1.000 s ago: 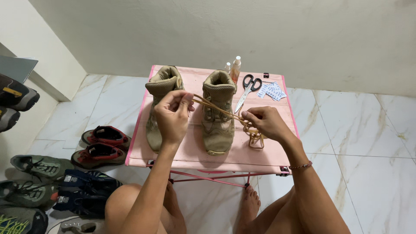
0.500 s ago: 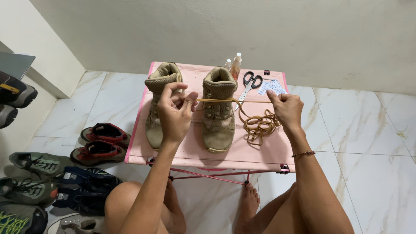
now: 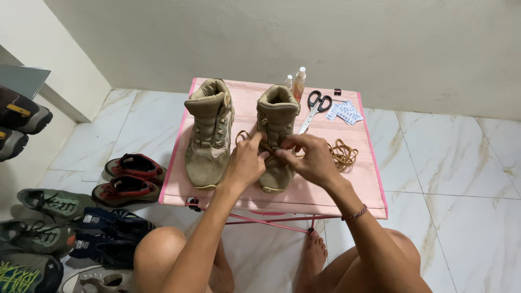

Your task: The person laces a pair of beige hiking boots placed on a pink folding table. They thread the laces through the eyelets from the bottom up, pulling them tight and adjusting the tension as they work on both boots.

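Note:
Two tan lace-up boots stand on a small pink folding table (image 3: 347, 190). The left boot (image 3: 208, 133) stands free. Over the lower front of the right boot (image 3: 277, 116) both hands meet. My left hand (image 3: 247, 163) pinches the tan lace (image 3: 343, 153) between thumb and fingers. My right hand (image 3: 309, 158) grips the same lace close beside it. The rest of the lace lies in a loose coil on the table to the right of the boot.
Black-handled scissors (image 3: 315, 106), two small bottles (image 3: 298, 82) and white-blue sachets (image 3: 345, 112) lie at the table's back. Several shoes (image 3: 127, 176) crowd the tiled floor at left, more on a shelf (image 3: 19, 116). My bare knees and feet are under the table.
Both hands came together low on the right boot; earlier they were apart, stretching the lace across it. The right hand moved left and the lace coil now lies loose.

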